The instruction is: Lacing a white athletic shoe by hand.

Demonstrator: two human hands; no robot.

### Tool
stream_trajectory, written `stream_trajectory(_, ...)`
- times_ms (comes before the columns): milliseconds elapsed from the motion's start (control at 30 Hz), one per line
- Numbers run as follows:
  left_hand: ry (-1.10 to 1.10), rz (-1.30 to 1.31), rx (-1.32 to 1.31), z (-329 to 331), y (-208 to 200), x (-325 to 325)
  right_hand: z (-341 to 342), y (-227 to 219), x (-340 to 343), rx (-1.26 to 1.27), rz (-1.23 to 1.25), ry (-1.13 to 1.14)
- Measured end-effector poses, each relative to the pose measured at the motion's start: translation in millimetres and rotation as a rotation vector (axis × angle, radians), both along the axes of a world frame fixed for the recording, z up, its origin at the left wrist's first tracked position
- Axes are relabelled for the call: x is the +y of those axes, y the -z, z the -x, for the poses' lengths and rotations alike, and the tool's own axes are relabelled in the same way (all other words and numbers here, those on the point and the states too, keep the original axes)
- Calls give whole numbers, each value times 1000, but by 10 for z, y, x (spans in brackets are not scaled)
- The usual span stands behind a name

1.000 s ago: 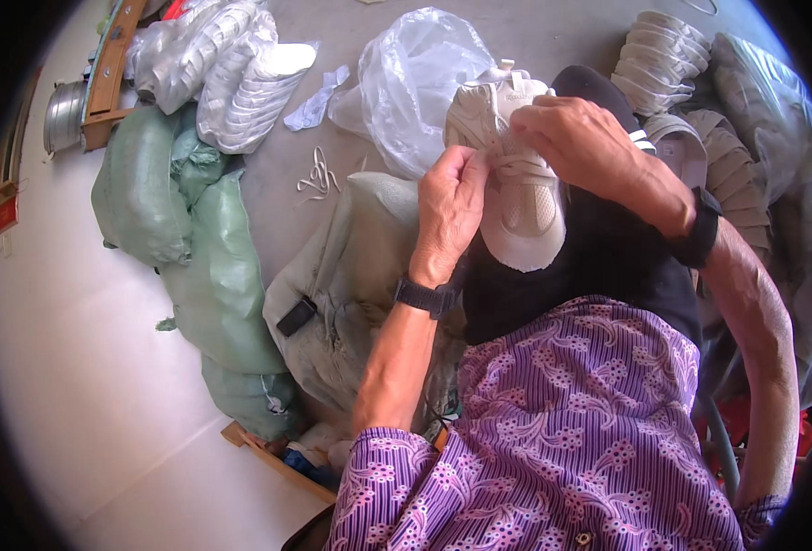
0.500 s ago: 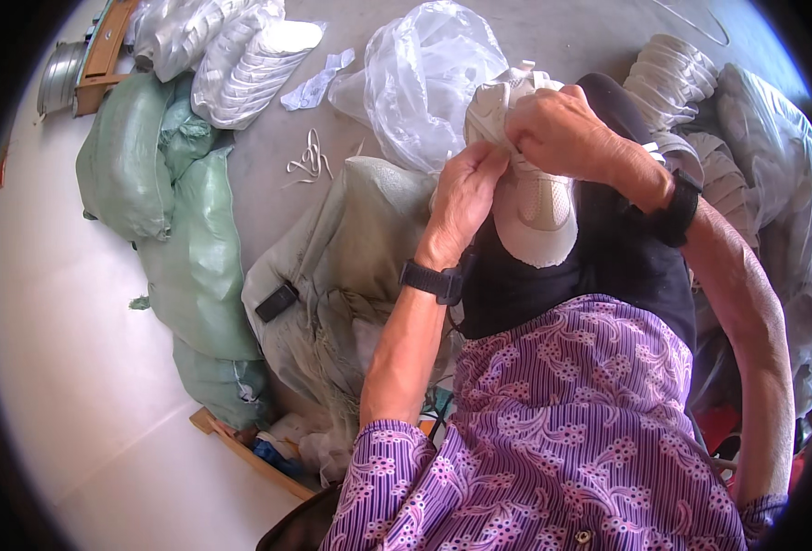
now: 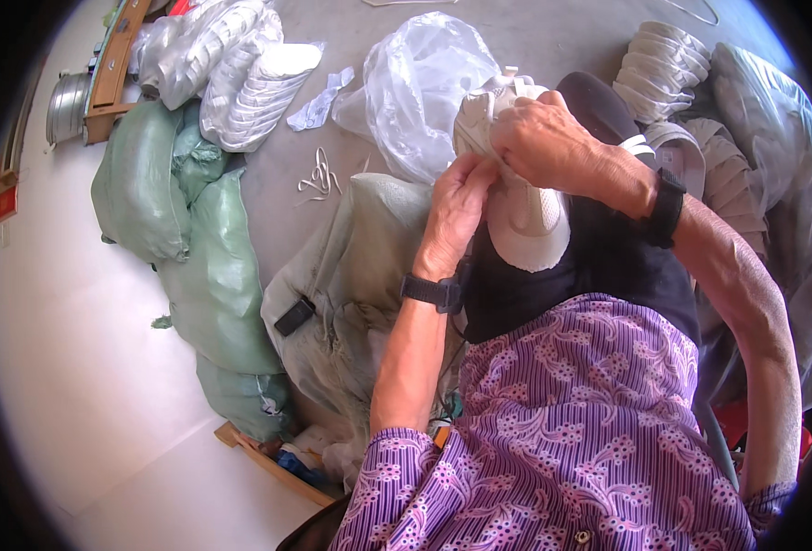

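Observation:
A cream-white sneaker (image 3: 527, 230) rests on my lap, its toe toward me and its heel pointing away. At its lacing area my left hand (image 3: 461, 197) is closed in a pinch, fingertips against the shoe's left side. Just above and to the right, my right hand (image 3: 544, 138) is closed too, its curled fingers over the lacing. The two hands' fingertips nearly meet. Whatever lies between them is hidden by the fingers and too small to make out. The hands cover much of the shoe's middle.
Loose white shoelaces (image 3: 319, 174) lie on the floor at left, near a clear plastic bag (image 3: 424, 87). A pale sack (image 3: 332, 248) stands beside my left arm. Green sacks (image 3: 213, 266) and wrapped white shoe parts (image 3: 250, 92) are farther left. Stacked white shoe parts (image 3: 663, 69) stand at right.
Both hands and the sneaker have shifted slightly left in view. My right hand has lowered a little on the lacing. Both hands stay closed.

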State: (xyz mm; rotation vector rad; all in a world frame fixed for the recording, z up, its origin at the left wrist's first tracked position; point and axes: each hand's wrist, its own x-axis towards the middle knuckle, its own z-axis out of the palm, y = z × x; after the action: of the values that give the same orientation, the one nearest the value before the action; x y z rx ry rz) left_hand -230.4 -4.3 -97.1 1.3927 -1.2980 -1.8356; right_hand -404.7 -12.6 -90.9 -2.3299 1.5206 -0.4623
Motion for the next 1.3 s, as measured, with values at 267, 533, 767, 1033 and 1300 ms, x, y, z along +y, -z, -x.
stream_trajectory(267,-83,-188,118,-63,63,3,-27,35,-29,-19,-8,-26)
stream_trajectory(533,-48,-107,65,-8,60,4,59,46,-74,-99,-92,7)
stream_trajectory(767,61,129,-49,-50,48,28,553,-107,-13,126,441,-85)
stream_trajectory(1033,19,-70,136,-488,-497,-183,988,6,79,161,296,184)
stream_trajectory(1300,-182,207,659,-1066,-922,-489,374,175,-9,-71,280,-29)
